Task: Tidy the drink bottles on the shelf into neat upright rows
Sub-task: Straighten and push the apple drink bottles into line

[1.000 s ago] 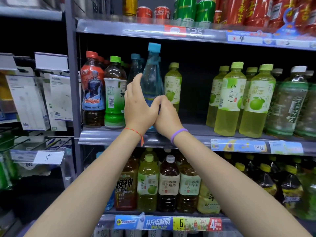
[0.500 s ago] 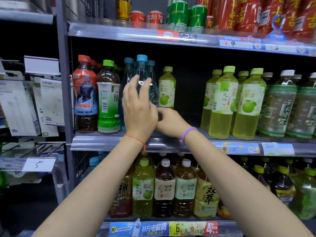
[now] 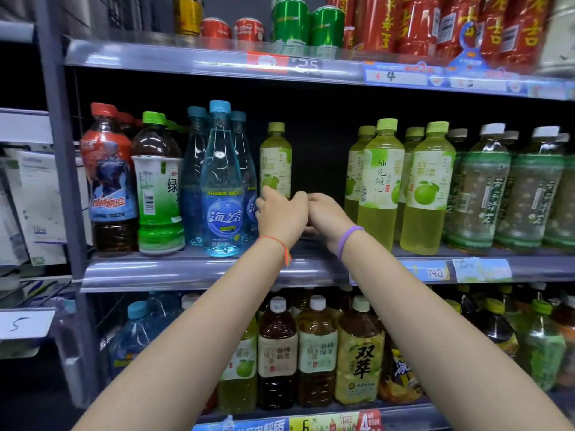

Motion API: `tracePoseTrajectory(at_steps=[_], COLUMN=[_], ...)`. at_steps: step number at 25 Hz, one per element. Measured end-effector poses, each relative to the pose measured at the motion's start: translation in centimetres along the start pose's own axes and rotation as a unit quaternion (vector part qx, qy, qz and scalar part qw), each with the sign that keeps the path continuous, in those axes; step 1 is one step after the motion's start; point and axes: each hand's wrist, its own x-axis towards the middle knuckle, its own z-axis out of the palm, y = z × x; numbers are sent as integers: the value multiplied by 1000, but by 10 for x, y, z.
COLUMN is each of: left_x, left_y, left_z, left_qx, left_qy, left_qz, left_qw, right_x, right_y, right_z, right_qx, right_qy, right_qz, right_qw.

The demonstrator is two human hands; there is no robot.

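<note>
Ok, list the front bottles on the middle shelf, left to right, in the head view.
Red-capped dark bottle → green-labelled tea bottle → blue water bottle → lone pale green bottle, set back behind the left hand → two yellow-green juice bottles → clear green tea bottles.

A grey metal shelving unit (image 3: 217,272) is filling the view, its three visible tiers fronted by clear plastic price strips (image 3: 429,270) that are catching a soft glare from overhead lighting. A grey upright post (image 3: 59,181) is dividing it from a neighbouring rack (image 3: 28,321) on the left, where white packaged goods (image 3: 37,206) are hanging and a handwritten tag (image 3: 21,323) is showing a 5. Behind the rows the shelf backs are lying in deep shadow.
</note>
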Motion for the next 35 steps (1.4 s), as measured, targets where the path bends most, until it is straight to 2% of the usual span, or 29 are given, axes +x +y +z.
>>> tracePoseTrajectory(at_steps=[2, 6, 10, 13, 16, 20, 22, 27, 31, 35], left_x=[6, 15, 23, 42, 55, 72, 87, 105, 105, 102], left_y=[-1, -6, -6, -11, -12, -5, -7, -5, -9, -9], left_z=[0, -2, 5, 5, 21, 42, 47, 48, 47, 47], left_qx=[1, -33, -42, -39, 0, -116, -130, -27, 26, -24], left_qy=[14, -44, -84, -59, 3, 81, 99, 113, 88, 51], left_qz=[-24, -35, -11, -15, -43, -98, -114, -116, -104, -74], left_qw=[1000, 998, 996, 997, 999, 985, 980, 986, 990, 996], right_x=[5, 14, 23, 31, 32, 25, 20, 12, 2, -10], right_y=[0, 0, -2, 0, 1, 4, 6, 8, 9, 6], right_z=[0, -3, -2, 1, -2, -13, -16, -21, -23, -25], right_qx=[-7, -30, -63, -100, -162, -190, -192, -196, -195, -192], right_qy=[3, 41, 42, 77, 124, 149, 152, 131, 131, 120], right_qz=[14, 12, -7, -4, 0, 0, -12, -25, -44, -55], right_qw=[1000, 999, 997, 992, 979, 970, 969, 972, 971, 972])
